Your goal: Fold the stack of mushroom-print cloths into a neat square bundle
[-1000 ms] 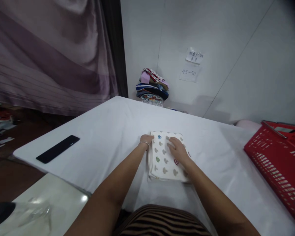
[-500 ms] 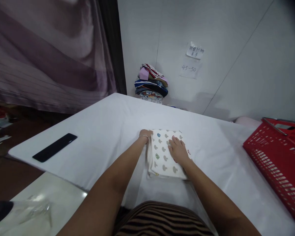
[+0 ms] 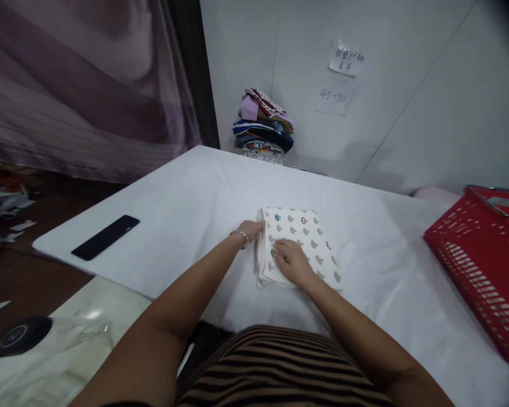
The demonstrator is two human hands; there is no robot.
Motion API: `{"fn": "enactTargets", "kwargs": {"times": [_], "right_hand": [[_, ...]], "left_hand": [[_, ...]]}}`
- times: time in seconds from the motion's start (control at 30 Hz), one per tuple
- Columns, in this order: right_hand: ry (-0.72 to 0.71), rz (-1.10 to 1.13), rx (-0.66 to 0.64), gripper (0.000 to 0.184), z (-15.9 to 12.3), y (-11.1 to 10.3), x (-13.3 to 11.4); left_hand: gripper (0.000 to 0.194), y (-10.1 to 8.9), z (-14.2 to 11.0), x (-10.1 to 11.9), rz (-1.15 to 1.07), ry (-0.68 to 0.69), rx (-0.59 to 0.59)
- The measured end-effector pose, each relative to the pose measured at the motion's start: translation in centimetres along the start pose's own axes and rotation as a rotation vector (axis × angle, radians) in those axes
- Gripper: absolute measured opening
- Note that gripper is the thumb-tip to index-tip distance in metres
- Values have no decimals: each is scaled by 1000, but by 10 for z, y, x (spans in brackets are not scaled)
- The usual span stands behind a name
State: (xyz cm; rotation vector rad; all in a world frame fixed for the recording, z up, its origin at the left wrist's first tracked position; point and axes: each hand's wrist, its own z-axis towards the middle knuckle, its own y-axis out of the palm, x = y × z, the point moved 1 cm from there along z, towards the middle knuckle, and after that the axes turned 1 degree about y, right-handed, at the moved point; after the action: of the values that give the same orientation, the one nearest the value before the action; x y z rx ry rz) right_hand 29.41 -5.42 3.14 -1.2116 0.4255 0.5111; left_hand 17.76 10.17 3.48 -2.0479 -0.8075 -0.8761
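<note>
A folded white cloth [image 3: 305, 232] printed with grey, blue, red and green mushrooms lies on the white-covered table in front of me. Its layered folds show along the left side. My left hand [image 3: 251, 228], with a bracelet at the wrist, is closed on that layered edge; its fingertips are partly hidden. On top of the cloth, near its lower left part, rests my right hand [image 3: 293, 262], palm down with the fingers stretched towards the left.
A red plastic basket [image 3: 479, 265] stands at the right. A black phone-like slab [image 3: 106, 237] lies on the table [image 3: 173, 198] at left. Folded clothes [image 3: 263, 127] are stacked by the wall beyond the far edge. Clear plastic [image 3: 76, 345] lies on a lower surface at bottom left.
My right hand has slid across the cloth towards its left edge and nearer to me. My left hand has moved down along the folded edge. The camera view has shifted slightly.
</note>
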Motion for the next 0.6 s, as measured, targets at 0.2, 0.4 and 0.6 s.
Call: {"fn": "enactTargets", "kwargs": {"times": [0.2,0.4,0.6], "right_hand": [[-19,25,26,23,-1,6,-3],[8,6,10,25,0,6,-9],[186,-99,-88,23,9,3,-21]], "left_hand": [[34,-1,-35,-21,20,47,-142],[34,8,-43,-27,71,104,-68],[24,11,-43,-30,2,111,-70]]}}
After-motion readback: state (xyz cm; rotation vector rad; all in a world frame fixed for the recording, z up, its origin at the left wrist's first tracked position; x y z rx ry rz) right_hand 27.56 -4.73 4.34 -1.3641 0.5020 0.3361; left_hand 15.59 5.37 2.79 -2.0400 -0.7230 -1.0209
